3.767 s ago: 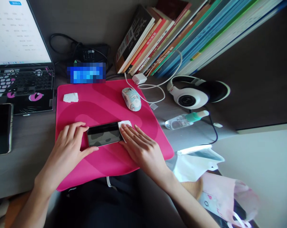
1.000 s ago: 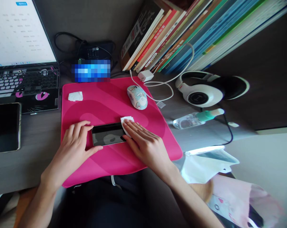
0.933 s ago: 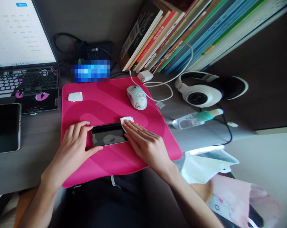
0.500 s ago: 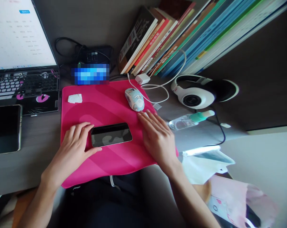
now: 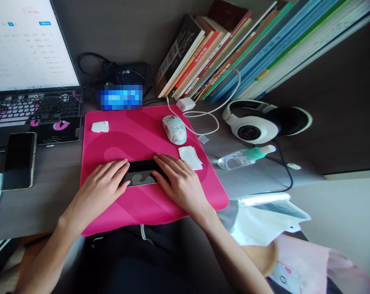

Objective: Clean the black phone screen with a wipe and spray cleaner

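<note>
A black smartphone (image 5: 142, 170) lies flat, screen up, on the bright pink mat (image 5: 135, 132). My left hand (image 5: 102, 185) grips its left end, thumb at the near edge and fingers at the far edge. At the other end my right hand (image 5: 182, 181) holds it the same way, so both ends of the phone are covered. Just beyond my right hand lies a folded white tissue (image 5: 191, 158). A patterned mouse (image 5: 175, 130) sits above that tissue. Another small white tissue (image 5: 100, 126) rests near the mat's upper left corner.
On the left are a laptop (image 5: 28, 53) and a second phone (image 5: 19, 161). Leaning books (image 5: 200, 61) stand at the back. A white charger (image 5: 185, 104) with its cable, headphones (image 5: 252, 126) and a clear spray bottle (image 5: 236, 158) are to the right.
My right hand has moved left from the tissue beside the mouse onto the phone's right end, uncovering that tissue. My left hand has closed over the left end. The view has shifted slightly.
</note>
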The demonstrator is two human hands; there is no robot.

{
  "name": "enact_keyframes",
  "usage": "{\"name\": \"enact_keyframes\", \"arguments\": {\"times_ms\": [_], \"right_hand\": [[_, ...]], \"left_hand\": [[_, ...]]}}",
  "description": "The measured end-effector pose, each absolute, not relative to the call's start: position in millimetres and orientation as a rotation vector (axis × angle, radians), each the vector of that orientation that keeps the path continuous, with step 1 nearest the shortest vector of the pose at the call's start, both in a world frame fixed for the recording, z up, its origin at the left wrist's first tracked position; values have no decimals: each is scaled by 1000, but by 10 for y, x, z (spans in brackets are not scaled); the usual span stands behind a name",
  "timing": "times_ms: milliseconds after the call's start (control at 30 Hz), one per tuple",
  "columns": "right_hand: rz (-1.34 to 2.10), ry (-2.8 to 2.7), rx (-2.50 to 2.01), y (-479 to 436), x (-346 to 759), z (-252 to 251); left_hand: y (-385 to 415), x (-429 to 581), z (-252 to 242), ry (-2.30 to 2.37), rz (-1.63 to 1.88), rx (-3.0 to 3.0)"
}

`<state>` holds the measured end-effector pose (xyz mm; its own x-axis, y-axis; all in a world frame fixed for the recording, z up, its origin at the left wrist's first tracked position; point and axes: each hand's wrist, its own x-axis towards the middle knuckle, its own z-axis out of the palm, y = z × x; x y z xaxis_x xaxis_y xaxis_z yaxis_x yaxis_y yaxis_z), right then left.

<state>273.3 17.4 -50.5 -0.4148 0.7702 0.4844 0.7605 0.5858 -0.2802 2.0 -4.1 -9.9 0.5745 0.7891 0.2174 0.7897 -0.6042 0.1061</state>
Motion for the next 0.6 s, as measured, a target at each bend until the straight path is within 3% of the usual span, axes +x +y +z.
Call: {"name": "enact_keyframes", "arguments": {"times_ms": [600], "right_hand": [[-16, -2250, -1218, 177, 2743, -520]], "left_hand": [[-9, 2, -157, -1217, -363, -2785]]}}
